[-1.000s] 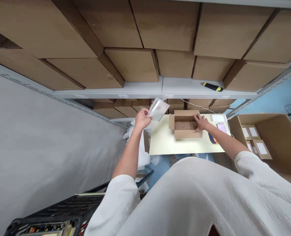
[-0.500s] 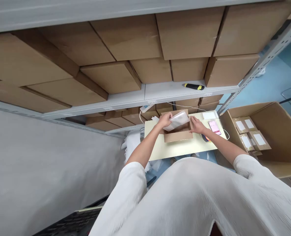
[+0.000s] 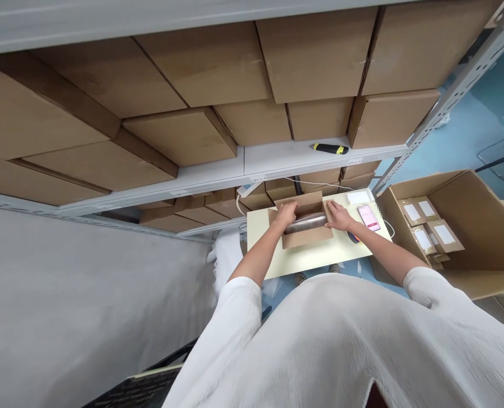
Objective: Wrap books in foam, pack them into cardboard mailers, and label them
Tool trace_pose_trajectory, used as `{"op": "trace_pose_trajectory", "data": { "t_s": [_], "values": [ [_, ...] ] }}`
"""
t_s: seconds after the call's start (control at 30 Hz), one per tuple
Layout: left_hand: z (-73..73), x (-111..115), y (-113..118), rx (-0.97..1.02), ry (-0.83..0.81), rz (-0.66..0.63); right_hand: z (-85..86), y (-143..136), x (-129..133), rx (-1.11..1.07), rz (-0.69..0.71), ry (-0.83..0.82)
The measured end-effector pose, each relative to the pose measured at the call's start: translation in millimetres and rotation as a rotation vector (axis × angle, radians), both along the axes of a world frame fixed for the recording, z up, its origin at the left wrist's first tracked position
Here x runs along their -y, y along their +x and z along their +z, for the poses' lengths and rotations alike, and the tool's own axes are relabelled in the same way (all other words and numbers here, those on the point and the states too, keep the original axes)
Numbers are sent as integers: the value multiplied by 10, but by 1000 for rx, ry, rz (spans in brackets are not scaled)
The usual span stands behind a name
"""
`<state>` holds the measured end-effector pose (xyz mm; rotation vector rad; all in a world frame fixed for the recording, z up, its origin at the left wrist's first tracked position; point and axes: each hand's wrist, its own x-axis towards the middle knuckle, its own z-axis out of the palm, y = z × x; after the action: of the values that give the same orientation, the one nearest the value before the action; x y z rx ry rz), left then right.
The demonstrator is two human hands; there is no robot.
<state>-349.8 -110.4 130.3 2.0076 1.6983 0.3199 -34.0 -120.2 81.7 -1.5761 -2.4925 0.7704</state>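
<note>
An open cardboard box (image 3: 308,238) stands on a pale yellow table (image 3: 277,262), flaps spread. Down inside it lies a flat pack in clear plastic (image 3: 305,224), its contents hard to make out. My left hand (image 3: 286,214) reaches in at the box's left end, fingers curled at the pack's left end; the fingertips are partly hidden. At the opposite end, my right hand (image 3: 337,216) pinches the right side flap of the box.
A phone (image 3: 369,218), a tape roll (image 3: 354,238) and a white label stack (image 3: 359,196) are right of the box. A large carton (image 3: 483,249) with several labelled parcels stands farther right. Above, a shelf holds cardboard boxes and a utility knife (image 3: 330,148).
The clear plastic pack has gone from above the box opening down into it, lying flatter. My left hand has lowered with it. My right hand stays at the right flap.
</note>
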Motion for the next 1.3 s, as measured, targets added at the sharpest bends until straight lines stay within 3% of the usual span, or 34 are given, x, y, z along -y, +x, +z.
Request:
{"op": "trace_pose_trajectory", "data": {
  "t_s": [0.1, 0.23, 0.4, 0.57, 0.67, 0.77, 0.87, 0.97, 1.1, 1.3],
  "values": [
    [111, 99, -121, -18, 70, 2, 33, -7, -4, 29, -51, 35],
    [194, 262, -399, 0, 151, 199, 29, -4, -31, 13, -199, 61],
    [38, 479, -713, 121, 174, 500, -19, 18, -72, -174, -289, 80],
    [-154, 681, -813, 406, -16, 698, 37, -60, -38, -344, -393, 89],
    [-176, 832, -767, 525, -64, 633, 141, -156, 22, -426, -465, 50],
    [-131, 1005, -678, 514, -32, 397, 250, -248, 94, -496, -434, -16],
    [-73, 1157, -598, 298, -72, 117, 321, -314, 162, -493, -365, -79],
    [-52, 1241, -570, 89, -123, -62, 346, -343, 198, -445, -331, -129],
    [-56, 1214, -600, 38, -144, -69, 342, -327, 143, -371, -317, -138],
    [-15, 989, -559, 119, -177, 114, 398, -327, -103, -224, -261, -98]
  ]
}}
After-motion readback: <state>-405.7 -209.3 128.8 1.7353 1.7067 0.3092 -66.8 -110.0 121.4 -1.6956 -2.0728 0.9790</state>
